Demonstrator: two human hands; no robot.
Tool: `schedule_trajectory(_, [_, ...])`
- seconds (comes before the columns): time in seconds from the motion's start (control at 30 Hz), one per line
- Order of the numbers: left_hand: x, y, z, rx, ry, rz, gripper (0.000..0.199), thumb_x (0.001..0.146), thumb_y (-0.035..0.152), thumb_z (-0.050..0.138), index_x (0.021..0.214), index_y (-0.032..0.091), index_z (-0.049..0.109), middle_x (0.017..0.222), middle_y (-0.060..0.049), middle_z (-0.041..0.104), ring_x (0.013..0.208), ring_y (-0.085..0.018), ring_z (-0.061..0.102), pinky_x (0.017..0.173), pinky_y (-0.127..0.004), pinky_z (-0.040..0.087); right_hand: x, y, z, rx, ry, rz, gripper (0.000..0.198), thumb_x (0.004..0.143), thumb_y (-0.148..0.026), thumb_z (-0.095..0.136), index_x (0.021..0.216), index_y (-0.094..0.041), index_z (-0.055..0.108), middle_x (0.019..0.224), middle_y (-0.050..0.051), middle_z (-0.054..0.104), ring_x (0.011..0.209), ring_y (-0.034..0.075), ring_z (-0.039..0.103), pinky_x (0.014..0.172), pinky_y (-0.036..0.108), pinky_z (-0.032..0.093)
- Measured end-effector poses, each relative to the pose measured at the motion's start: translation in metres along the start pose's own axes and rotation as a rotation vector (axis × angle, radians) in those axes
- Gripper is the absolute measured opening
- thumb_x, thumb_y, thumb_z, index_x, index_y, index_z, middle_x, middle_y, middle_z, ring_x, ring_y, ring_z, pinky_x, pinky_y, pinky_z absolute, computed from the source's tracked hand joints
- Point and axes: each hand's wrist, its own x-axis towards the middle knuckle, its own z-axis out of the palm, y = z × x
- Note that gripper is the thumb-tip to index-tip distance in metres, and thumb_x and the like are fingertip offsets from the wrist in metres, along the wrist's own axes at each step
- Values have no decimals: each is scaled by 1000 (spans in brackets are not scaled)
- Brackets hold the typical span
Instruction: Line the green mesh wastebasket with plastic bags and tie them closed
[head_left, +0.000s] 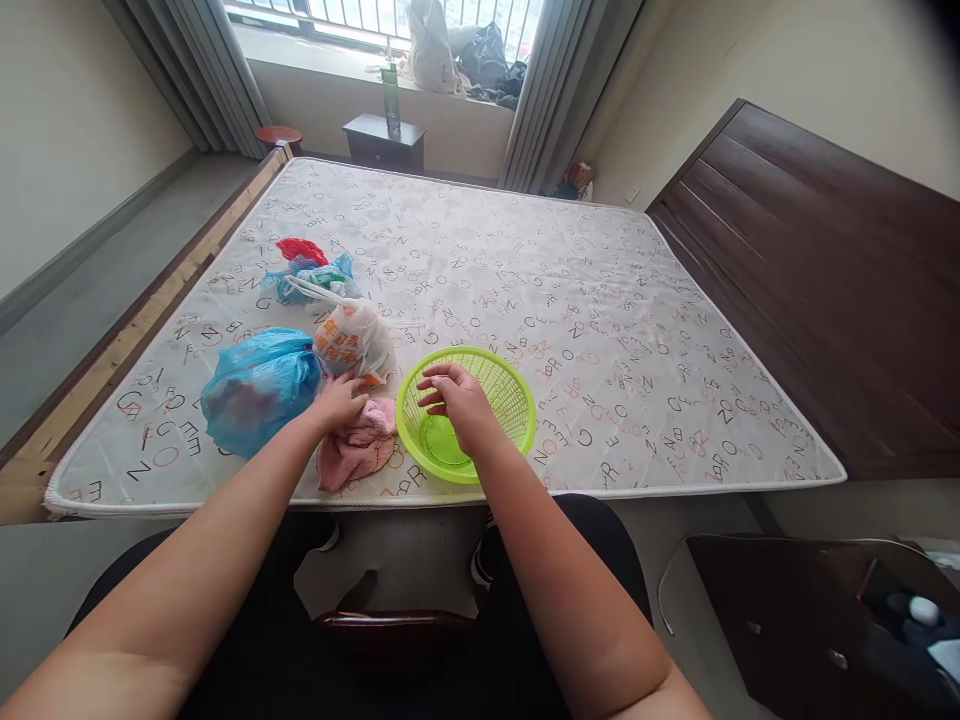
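My left hand (343, 402) rests at the top edge of a crumpled pink cloth (360, 452), fingers stretched towards the base of a white plastic bag with orange print (351, 335). Its fingertips are partly hidden there, and no grip on anything shows. Above a lime-green plastic basket (521, 410) hovers my right hand (456, 400), with bent fingers apart and nothing in them. Only a bare bottom and slatted wall show inside the basket. A full blue plastic bag (259, 390) lies left of my left hand, beside the white bag.
Farther back on the letter-printed mattress (600, 330) lie a red bag (301, 250) and crumpled blue plastic (341, 272). A dark wooden headboard (817, 230) borders the right side. A green bottle (391, 95) stands on a nightstand (384, 140) beyond the bed.
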Motion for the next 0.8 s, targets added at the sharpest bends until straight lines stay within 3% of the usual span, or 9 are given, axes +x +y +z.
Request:
schedule_trajectory(0.07, [-1,-4,7,49,-58,-33,38,80,33,69,113,15,77,133,-17,67,135,-39,54,123,-52,34,1,2,0,-1,-1,-3,15,85,-25,57,98,-21,63,93,0,72,69,10,67,64,24,49])
schedule_trajectory(0.13, [-3,-1,10,98,-23,-66,40,85,32,64,117,14,77,132,-19,65,131,-37,56,121,-48,37,2,2,0,0,4,-4,15,85,-25,57,98,-21,63,93,0,72,69,10,67,64,24,49])
schedule_trajectory(0.2, [-4,5,9,182,94,-62,41,89,32,60,122,14,75,145,-20,56,141,-38,47,124,-48,32,2,1,0,0,7,-2,15,85,-24,56,98,-21,63,94,1,72,70,10,67,64,24,49])
schedule_trajectory(0.27, [-3,12,7,288,180,-18,41,91,36,58,124,18,74,160,-17,42,156,-40,25,128,-53,23,2,1,1,-3,3,-1,15,85,-23,55,98,-21,63,94,1,72,69,10,67,64,24,49])
schedule_trajectory(0.37, [-1,13,9,397,-17,-27,40,93,44,58,122,23,74,171,-12,30,161,-44,4,125,-68,12,2,2,2,-10,-7,-2,15,85,-23,55,98,-21,63,93,1,72,69,10,67,64,23,49])
schedule_trajectory(0.47, [-3,4,17,375,-246,-154,49,94,50,54,131,22,69,166,-18,41,157,-49,23,118,-73,19,3,5,1,-21,-7,-6,15,86,-24,56,98,-21,64,93,1,71,70,10,67,64,23,49])
schedule_trajectory(0.53, [-6,-3,21,348,-253,-206,55,95,55,49,134,20,67,154,-23,55,144,-48,45,113,-68,33,3,6,0,-25,-6,-3,15,86,-25,57,98,-21,64,94,1,72,70,11,68,63,23,49])
schedule_trajectory(0.63, [-7,-7,22,337,-189,-239,63,96,66,40,121,18,73,131,-23,70,122,-47,64,102,-58,46,3,6,-1,-19,-5,0,15,85,-26,57,98,-21,64,93,1,72,70,11,68,63,23,50])
schedule_trajectory(0.8, [7,-8,18,127,59,-405,76,89,83,36,93,17,74,106,-22,77,103,-44,71,87,-49,53,0,3,-1,-22,-4,-4,14,85,-24,57,97,-21,64,92,0,72,69,11,68,63,23,50])
